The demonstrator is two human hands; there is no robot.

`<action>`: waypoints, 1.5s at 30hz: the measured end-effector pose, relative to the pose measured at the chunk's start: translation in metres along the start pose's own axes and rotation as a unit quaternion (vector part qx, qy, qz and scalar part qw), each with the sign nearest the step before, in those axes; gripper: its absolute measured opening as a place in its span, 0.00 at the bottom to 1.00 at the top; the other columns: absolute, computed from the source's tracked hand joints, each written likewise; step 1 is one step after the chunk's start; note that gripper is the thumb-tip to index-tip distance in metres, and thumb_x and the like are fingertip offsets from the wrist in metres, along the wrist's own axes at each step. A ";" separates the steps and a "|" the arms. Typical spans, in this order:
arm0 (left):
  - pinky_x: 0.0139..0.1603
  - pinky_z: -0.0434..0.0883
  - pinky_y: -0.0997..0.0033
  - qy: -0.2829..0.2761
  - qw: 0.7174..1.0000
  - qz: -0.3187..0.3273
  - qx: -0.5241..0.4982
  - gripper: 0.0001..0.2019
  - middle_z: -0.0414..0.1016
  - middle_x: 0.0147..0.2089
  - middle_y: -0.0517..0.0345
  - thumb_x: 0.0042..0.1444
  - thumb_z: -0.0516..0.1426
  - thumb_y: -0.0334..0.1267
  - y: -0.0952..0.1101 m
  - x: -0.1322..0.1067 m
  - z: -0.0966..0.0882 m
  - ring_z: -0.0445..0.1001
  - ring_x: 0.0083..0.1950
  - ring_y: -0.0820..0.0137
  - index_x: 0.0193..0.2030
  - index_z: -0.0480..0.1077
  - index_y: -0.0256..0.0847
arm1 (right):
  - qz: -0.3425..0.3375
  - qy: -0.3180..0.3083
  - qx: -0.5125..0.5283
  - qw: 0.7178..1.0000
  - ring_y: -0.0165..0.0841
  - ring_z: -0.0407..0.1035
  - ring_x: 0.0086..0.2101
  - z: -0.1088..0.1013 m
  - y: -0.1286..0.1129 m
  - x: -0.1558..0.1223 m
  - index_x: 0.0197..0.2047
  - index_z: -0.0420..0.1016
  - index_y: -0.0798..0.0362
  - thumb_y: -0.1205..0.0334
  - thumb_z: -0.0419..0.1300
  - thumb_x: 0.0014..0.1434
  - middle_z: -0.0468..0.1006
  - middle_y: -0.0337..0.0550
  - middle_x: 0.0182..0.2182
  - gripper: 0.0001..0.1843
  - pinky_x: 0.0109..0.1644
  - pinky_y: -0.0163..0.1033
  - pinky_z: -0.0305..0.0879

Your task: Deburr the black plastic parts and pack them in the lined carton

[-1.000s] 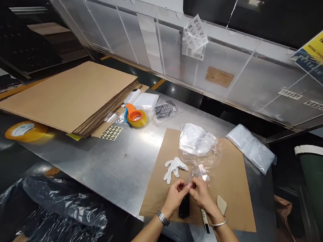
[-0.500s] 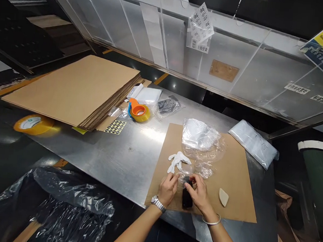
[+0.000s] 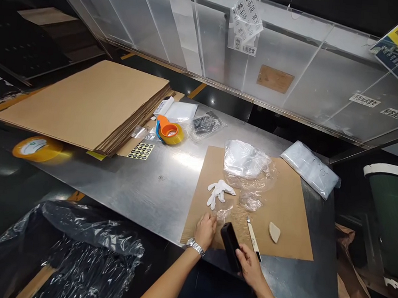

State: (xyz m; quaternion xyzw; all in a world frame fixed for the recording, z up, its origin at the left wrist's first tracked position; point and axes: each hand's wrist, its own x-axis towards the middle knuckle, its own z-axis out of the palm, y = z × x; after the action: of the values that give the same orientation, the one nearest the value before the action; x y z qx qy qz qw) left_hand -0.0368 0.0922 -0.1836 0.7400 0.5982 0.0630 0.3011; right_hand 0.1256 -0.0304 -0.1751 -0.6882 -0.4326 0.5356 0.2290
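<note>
My right hand [image 3: 250, 264] grips a black rectangular block-like object [image 3: 229, 244], held tilted above the near edge of the cardboard sheet [image 3: 283, 209]. My left hand [image 3: 205, 230] is closed, its fingers pinched at the edge of a small clear plastic bag [image 3: 225, 213]. Just beyond it lies a crumpled white glove [image 3: 219, 192]. A slim pale tool marked A26 [image 3: 254, 240], with a metal tip, rests to the right of the black object. Further right is a beige wedge-shaped pad [image 3: 274, 232].
Clear plastic bags [image 3: 244, 159] lie on the cardboard's far part, a wrapped packet [image 3: 310, 168] beyond its right corner. A cardboard stack [image 3: 83, 100], tape dispenser [image 3: 169, 131], tape roll [image 3: 37, 148] and sticker sheet [image 3: 140, 151] are at left. A black-lined bin [image 3: 86, 245] stands below the table.
The black object has come away from the plastic, moved nearer in my right hand and tilted. The slim tool now shows on the cardboard. My left hand has stayed almost in place.
</note>
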 end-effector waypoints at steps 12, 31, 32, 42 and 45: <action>0.35 0.63 0.73 -0.092 0.985 0.033 -0.140 0.18 0.67 0.29 0.61 0.49 0.50 0.26 -0.013 -0.018 0.012 0.67 0.31 0.72 0.47 0.66 0.41 | -0.001 0.038 0.020 0.999 0.25 0.56 0.16 0.010 0.024 -0.009 0.23 0.61 0.52 0.42 0.45 0.57 0.58 0.31 0.16 0.23 0.18 0.29 0.50; 0.41 0.67 0.69 -0.089 0.988 0.117 -0.056 0.12 0.75 0.38 0.51 0.56 0.47 0.30 -0.001 -0.033 0.019 0.73 0.41 0.67 0.43 0.69 0.40 | -0.008 0.193 -0.140 0.971 0.30 0.63 0.21 0.020 0.022 -0.015 0.27 0.68 0.52 0.52 0.43 0.61 0.69 0.40 0.18 0.19 0.25 0.32 0.51; 0.39 0.66 0.68 -0.079 0.988 0.124 -0.038 0.12 0.75 0.37 0.50 0.55 0.47 0.30 0.003 -0.035 0.020 0.73 0.40 0.65 0.42 0.68 0.39 | -0.002 0.206 -0.151 0.967 0.30 0.64 0.21 0.024 0.018 -0.016 0.29 0.69 0.52 0.53 0.44 0.61 0.70 0.42 0.19 0.18 0.25 0.32 0.51; 0.29 0.61 0.70 -0.079 0.953 0.282 0.072 0.10 0.71 0.28 0.53 0.55 0.46 0.30 0.044 -0.052 -0.007 0.70 0.31 0.66 0.31 0.68 0.41 | 0.048 0.272 -0.124 0.953 0.36 0.69 0.24 0.023 -0.027 -0.010 0.46 0.65 0.55 0.57 0.44 0.61 0.74 0.48 0.24 0.16 0.27 0.35 0.53; 0.28 0.61 0.71 -0.089 0.941 0.316 0.081 0.10 0.71 0.28 0.54 0.55 0.46 0.30 0.059 -0.052 -0.025 0.70 0.30 0.68 0.29 0.67 0.42 | 0.055 0.272 -0.069 0.958 0.35 0.68 0.25 0.003 -0.041 -0.018 0.36 0.70 0.51 0.56 0.46 0.60 0.73 0.45 0.22 0.14 0.28 0.35 0.52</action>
State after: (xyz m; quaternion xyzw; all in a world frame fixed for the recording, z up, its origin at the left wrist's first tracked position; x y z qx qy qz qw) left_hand -0.0126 0.0476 -0.1184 0.9154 0.3074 0.0406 0.2567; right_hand 0.1076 -0.0246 -0.1340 -0.8445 -0.3515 0.3088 0.2605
